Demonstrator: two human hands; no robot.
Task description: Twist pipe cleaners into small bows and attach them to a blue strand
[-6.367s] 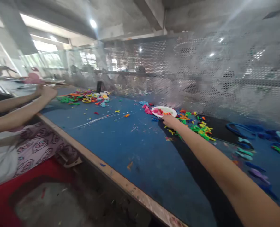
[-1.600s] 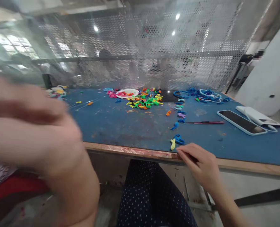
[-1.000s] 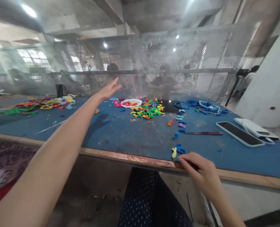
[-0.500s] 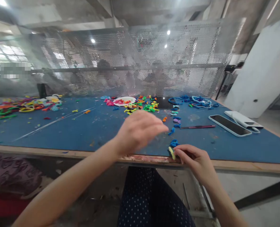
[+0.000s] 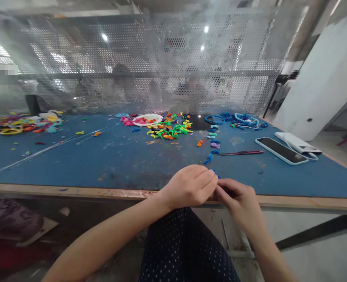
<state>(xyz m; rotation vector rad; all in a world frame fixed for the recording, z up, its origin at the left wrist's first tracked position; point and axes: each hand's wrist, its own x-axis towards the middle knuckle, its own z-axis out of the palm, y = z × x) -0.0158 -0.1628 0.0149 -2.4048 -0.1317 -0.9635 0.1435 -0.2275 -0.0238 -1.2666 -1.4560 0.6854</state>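
Note:
My left hand (image 5: 192, 186) is closed at the table's front edge, its fingertips meeting those of my right hand (image 5: 239, 197). The right fingers are pinched together too. Whatever lies between the fingertips is hidden by the left fingers. A bit of blue piece (image 5: 216, 172) shows just behind the left fingertips. Beyond it, a small blue twisted piece (image 5: 208, 158) lies on the blue table (image 5: 126, 164), with a column of small blue, purple and teal pieces (image 5: 215, 145) further back. An orange piece (image 5: 200, 143) is left of that column.
A dark red hook-like tool (image 5: 243, 152), a phone (image 5: 281, 150) and a white power bank (image 5: 298, 143) lie on the right. Colourful pieces (image 5: 173, 129) and a white plate (image 5: 158, 118) are at the back. A perforated screen (image 5: 161, 58) stands behind, people blurred beyond.
My left hand has come down and right to meet my right hand, and its fingers have closed. The yellow piece at my right fingertips is now out of sight. The view has shifted slightly.

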